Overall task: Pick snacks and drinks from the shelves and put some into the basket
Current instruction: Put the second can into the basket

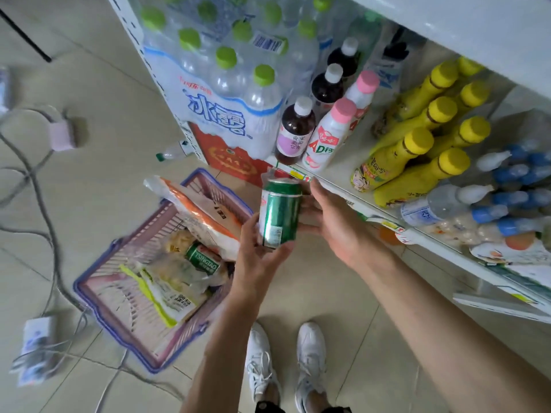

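A green aluminium drink can (pixel 279 213) stands upright in the air between both hands, above the tiled floor (pixel 322 305) and just off the front edge of the white metal shelf (pixel 334 186). The left hand (pixel 262 251) grips its lower end — thumb on the near left side, fingers (pixel 283 248) curled under the base. The right hand (pixel 331 217) rests flat against the can's right side, its fingers straight and loosely together.

Down on the floor to the left sits a pink-and-purple plastic basket (pixel 119 332), holding a second green can (pixel 202 259), an orange-and-white snack bag (pixel 199 213) propped on its far corner and a clear packet with yellow-green trim (pixel 161 290). On the shelf stand yellow-capped bottles (pixel 417 153), pink-capped milk bottles (pixel 331 135) and dark bottles with white caps (pixel 296 129).
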